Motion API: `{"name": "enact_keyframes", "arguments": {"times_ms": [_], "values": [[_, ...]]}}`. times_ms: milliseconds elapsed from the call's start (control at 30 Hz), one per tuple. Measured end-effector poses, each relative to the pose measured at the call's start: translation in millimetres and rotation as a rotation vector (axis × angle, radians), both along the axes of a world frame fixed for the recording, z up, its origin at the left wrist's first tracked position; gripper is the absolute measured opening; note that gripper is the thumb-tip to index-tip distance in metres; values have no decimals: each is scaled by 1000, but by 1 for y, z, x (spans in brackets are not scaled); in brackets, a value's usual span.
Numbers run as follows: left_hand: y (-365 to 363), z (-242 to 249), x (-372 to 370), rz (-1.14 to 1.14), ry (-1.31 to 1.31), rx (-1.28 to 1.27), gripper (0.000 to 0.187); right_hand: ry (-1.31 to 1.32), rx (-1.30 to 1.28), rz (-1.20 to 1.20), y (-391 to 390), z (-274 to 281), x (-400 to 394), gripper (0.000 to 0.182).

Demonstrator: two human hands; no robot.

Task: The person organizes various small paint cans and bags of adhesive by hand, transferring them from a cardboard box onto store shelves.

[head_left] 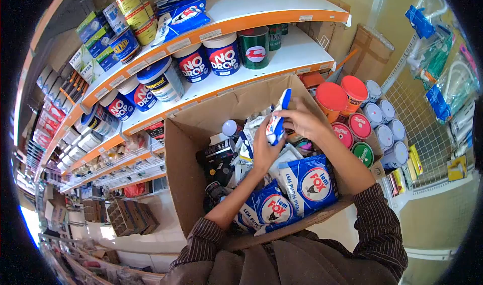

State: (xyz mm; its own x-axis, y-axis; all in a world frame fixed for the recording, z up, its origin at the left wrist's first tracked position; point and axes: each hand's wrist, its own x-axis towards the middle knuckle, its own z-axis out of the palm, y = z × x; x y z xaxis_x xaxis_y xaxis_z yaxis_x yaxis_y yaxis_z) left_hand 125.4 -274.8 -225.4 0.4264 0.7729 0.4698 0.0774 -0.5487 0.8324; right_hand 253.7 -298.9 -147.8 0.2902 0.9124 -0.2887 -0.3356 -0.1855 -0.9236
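Observation:
Above the open cardboard box (188,177), a small blue-and-white glue pouch (274,130) is held up on edge between my two hands. My left hand (264,148) grips its lower end. Closed on its right side, my right hand (304,120) has its fingers pressed to the packet. Two larger Lem Fox glue pouches, one at the right (314,182) and one nearer the front (271,209), lie in the box below my wrists. Dark spray cans (220,151) and other mixed packets fill the box's left and middle.
Behind the box stands a shelf (251,6) with orange edges. It carries No Drop tubs (221,54), a green can (254,48) and a stack of blue pouches (185,17). Red-lidded paint pails (332,98) and several lidded tubs (373,115) stand close at the right.

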Motion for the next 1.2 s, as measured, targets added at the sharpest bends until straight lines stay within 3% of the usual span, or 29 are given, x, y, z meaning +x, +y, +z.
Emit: {"name": "enact_keyframes", "arguments": {"times_ms": [67, 100, 167, 200, 300, 333, 433, 533, 567, 600, 700, 733, 767, 833, 1000, 1067, 1167, 1200], "values": [[12, 13, -10, -107, -39, -192, 54, 107, 127, 8, 1, 7, 1, 34], [26, 3, -14, -106, 26, -171, 50, 103, 178, 18, 1, 8, 2, 34], [40, 0, -16, -325, -315, -558, 46, 89, 282, 37, 0, 11, 9, 35], [34, 27, -27, -380, -338, -853, 45, -151, 314, -45, 3, 3, 19, 64], [34, 58, -35, -505, -333, -1035, 47, -675, 226, -184, -1, 8, 16, 68], [34, 66, -36, -528, -333, -1069, 46, -412, 265, -38, 0, 7, 15, 68], [37, 80, -39, -551, -378, -1169, 40, 420, -113, 189, -8, 2, 15, 55], [45, 85, -55, -474, -226, -1270, 43, 190, 101, 337, -10, -7, 3, 46], [45, 87, -61, -443, -195, -1318, 46, 207, 128, 384, -12, -7, -4, 52], [41, 82, -66, -326, -154, -1209, 53, 116, 124, 397, -14, -7, -13, 54], [45, 32, -85, -36, -172, -798, 49, -95, 105, 507, -14, -22, -31, 56], [39, 43, -87, 187, -131, -791, 55, -200, 164, 530, -14, -22, -37, 56], [52, 24, -96, 218, -146, -715, 57, -306, 222, 551, -15, -21, -44, 57], [58, 35, -105, 193, -36, -592, 56, -192, 208, 542, -18, -13, -56, 60], [47, 59, -99, 85, -216, -567, 46, -207, 172, 464, -16, -19, -58, 53], [44, 69, -106, -1, -160, -527, 38, -54, 152, 410, -12, -30, -55, 51], [55, 53, -111, 160, -1, -350, 37, -1, 103, 382, -9, -26, -57, 47], [56, 51, -110, 205, -58, -315, 36, -14, 81, 399, -7, -20, -59, 46]]}}
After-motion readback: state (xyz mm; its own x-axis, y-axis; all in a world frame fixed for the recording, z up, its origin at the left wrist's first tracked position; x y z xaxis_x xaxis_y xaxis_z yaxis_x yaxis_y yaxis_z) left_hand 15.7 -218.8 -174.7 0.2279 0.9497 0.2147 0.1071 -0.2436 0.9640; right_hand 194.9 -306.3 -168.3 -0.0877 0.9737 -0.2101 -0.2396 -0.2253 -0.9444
